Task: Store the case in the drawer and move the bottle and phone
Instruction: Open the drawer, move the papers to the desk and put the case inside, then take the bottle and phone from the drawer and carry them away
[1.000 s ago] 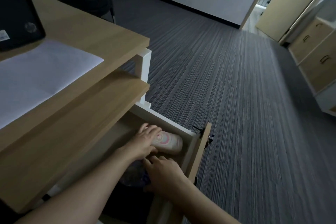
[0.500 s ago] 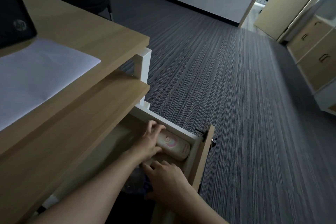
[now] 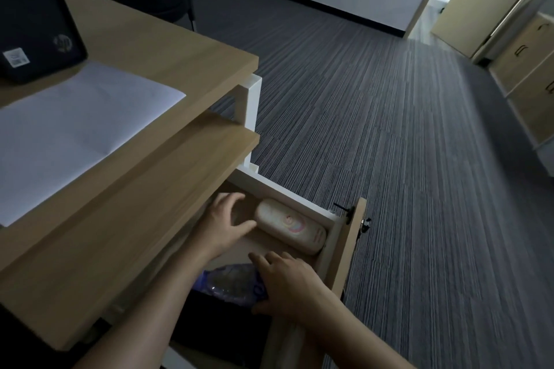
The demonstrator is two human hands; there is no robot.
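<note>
A cream case (image 3: pixel 290 226) with a pink design lies in the far corner of the open drawer (image 3: pixel 344 244), along its far wall. My left hand (image 3: pixel 224 226) hovers just left of the case with fingers spread, not touching it. A clear plastic bottle (image 3: pixel 230 281) lies on its side nearer me in the drawer. My right hand (image 3: pixel 287 286) rests on the bottle's right end, fingers curled over it. A dark item (image 3: pixel 221 329) sits below the bottle, too dim to identify. No phone is clearly visible.
The wooden desk (image 3: pixel 168 48) carries a white sheet of paper (image 3: pixel 75 126) and a black HP device (image 3: pixel 33 15). A lower shelf (image 3: pixel 135 219) overhangs the drawer's left side. Striped grey carpet (image 3: pixel 404 159) lies to the right, with wooden cabinets (image 3: pixel 527 75) at the far right.
My left hand has let go of the case and drawn back to the left, fingers apart. The case now lies along the drawer's far wall. My right hand stays on the bottle.
</note>
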